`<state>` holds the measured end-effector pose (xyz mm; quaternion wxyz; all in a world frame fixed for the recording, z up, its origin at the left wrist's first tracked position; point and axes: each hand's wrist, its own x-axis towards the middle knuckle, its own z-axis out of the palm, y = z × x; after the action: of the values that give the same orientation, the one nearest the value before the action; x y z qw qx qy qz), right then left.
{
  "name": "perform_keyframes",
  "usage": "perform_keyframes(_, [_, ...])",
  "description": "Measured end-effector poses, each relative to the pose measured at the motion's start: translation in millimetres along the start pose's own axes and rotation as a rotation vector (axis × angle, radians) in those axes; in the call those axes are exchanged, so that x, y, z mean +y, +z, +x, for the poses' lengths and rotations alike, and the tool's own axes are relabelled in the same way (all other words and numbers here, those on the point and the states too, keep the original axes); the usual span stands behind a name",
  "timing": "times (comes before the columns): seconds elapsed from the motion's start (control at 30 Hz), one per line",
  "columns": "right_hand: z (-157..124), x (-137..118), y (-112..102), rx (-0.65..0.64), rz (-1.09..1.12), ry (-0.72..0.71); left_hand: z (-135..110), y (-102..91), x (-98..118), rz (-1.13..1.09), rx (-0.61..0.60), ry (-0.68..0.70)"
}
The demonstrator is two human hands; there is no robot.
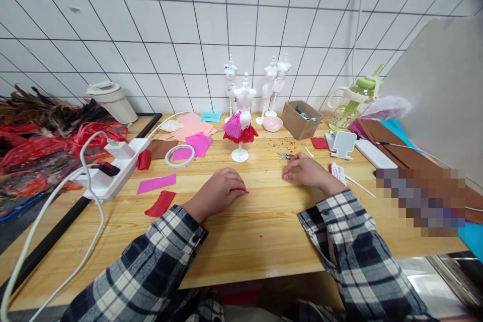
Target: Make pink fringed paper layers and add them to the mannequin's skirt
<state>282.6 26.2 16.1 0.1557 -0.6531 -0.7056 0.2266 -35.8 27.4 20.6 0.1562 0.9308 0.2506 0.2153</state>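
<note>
My left hand (219,188) rests on the wooden table (264,231), fingers curled, pinching a thin pink sliver (243,191) of paper. My right hand (305,170) lies a little to the right, fingers curled down on the tabletop; what they hold, if anything, is hidden. Small scissors (284,155) lie just beyond the right hand. Behind both hands stands a small white mannequin (242,110) on a round base, wearing a pink and red paper skirt.
Pink and red paper pieces (156,183) and a tape roll (180,155) lie at left, beside a white power strip (113,166) with cable. More mannequins (274,83), a pink bowl (272,123), a cardboard box (302,119), a water jug (350,100) and coloured sheets stand behind and right.
</note>
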Motion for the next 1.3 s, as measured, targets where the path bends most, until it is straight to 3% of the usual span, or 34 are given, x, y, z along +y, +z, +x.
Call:
perform_keyframes(0.1, [1.1, 0.8, -2.5, 0.067, -0.009, 0.011, 0.1, -0.2, -0.2, -0.003, -0.002, 0.005])
perform_keyframes(0.2, [2.3, 0.4, -5.0, 0.040, -0.007, 0.070, -0.5, 0.2, -0.7, -0.002, -0.010, 0.005])
perform_keyframes(0.37, [2.9, 1.8, -2.9, 0.091, 0.143, 0.052, -1.4, 0.8, -1.5, 0.005, -0.010, 0.000])
perform_keyframes(0.5, [4.1, 3.9, 3.6, -0.008, 0.201, 0.006, -1.6, 0.4, -1.5, 0.005, -0.004, 0.000])
perform_keyframes(1.03, [3.4, 1.3, 1.9, -0.086, 0.044, 0.155, -2.3, 1.4, -2.9, -0.002, -0.014, -0.005])
perform_keyframes(1.3, [4.5, 9.6, 4.5, -0.018, 0.079, 0.142, -2.0, 0.8, -1.5, 0.000, -0.013, -0.002])
